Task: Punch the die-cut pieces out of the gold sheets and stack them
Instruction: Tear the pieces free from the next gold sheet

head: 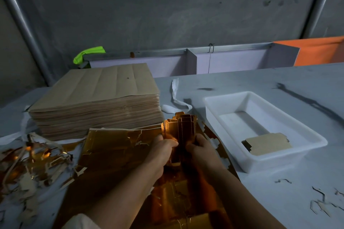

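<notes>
Head view: our left hand (163, 148) and right hand (200, 148), fingers clamped, hold a bundle of gold die-cut card pieces (183, 126) upright over the desk's (264, 191) near edge.

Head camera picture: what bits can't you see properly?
Head view.
The gold pieces: lower half hidden behind left hand and right hand; count unclear.
The gold sheet: near end cut off by bottom edge, partly under forearms.
The stacked pieces in white tray: too thin to count.
</notes>
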A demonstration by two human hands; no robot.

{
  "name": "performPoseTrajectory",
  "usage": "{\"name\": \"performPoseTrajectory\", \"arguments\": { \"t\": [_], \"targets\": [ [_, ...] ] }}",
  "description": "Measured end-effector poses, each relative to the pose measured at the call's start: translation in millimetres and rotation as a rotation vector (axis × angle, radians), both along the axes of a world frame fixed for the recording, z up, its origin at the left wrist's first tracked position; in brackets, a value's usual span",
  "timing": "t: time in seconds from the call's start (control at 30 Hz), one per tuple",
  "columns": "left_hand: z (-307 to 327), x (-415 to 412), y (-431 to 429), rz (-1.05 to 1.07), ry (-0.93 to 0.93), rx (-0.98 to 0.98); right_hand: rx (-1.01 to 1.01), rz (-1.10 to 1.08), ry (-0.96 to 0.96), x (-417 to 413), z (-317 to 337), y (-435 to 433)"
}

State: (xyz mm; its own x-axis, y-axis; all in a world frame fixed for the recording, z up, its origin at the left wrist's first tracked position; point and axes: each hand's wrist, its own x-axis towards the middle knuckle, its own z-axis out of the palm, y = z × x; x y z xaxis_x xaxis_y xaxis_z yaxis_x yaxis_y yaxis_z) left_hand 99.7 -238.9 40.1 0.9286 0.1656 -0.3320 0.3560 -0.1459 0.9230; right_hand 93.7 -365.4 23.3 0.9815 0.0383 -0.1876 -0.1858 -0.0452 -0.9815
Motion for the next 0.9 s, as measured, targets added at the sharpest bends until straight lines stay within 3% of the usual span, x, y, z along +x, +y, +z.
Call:
{"name": "performPoseTrajectory", "arguments": {
  "t": [0.4, 0.5, 0.63, 0.9],
  "targets": [
    [8, -5, -1, -0.004, 0.004, -0.056, -0.025, -0.134, -0.152, 0, 14, -5],
    [14, -9, 1, -0.023, 0.004, -0.244, -0.037, -0.155, -0.148, 0, 14, -9],
    [19, -11, 5, 0.002, 0.007, -0.508, 0.094, -0.145, -0.069, -2, 12, -12],
    [17, -11, 7, 0.002, 0.029, -0.574, 0.227, -0.128, 0.02, 0, 11, -14]
  ]
}}
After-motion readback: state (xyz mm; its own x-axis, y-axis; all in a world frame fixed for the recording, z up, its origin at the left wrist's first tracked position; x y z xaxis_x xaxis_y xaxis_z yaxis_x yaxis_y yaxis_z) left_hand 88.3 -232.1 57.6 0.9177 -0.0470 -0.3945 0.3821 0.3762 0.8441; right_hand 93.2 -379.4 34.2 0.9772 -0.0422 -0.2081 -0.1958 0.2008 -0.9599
